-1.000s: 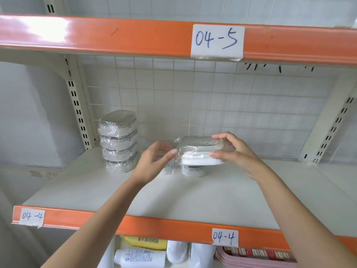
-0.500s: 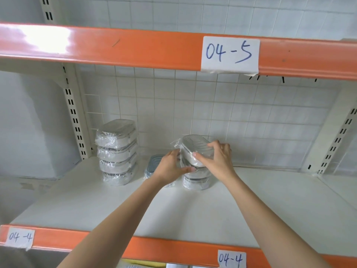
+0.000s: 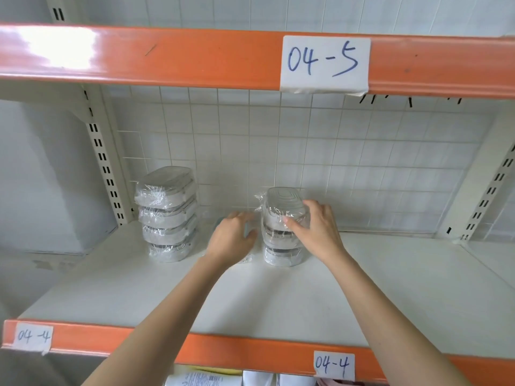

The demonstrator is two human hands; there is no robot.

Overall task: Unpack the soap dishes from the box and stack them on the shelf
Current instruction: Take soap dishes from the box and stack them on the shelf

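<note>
The soap dishes are white, each wrapped in clear plastic. A stack of three [image 3: 281, 246] stands at the back middle of the shelf board [image 3: 278, 299]. My right hand [image 3: 317, 229] grips the top soap dish [image 3: 281, 200] of that stack, thumb on its front and fingers round its right side. My left hand [image 3: 232, 239] lies just left of the stack, fingers relaxed over a wrapped bluish dish [image 3: 219, 220] that it mostly hides. A taller stack of several dishes [image 3: 167, 215] stands at the back left.
The orange beam [image 3: 195, 57] labelled 04-5 hangs low overhead. A slotted upright [image 3: 103, 162] stands beside the left stack, another [image 3: 490, 196] at the right. A wire grid backs the shelf. The orange front edge [image 3: 250, 355] reads 04-4; bottles lie on the level below.
The dish held in both hands went back and down onto the middle stack. My left hand let go of it and dropped to the left, onto the bluish dish.
</note>
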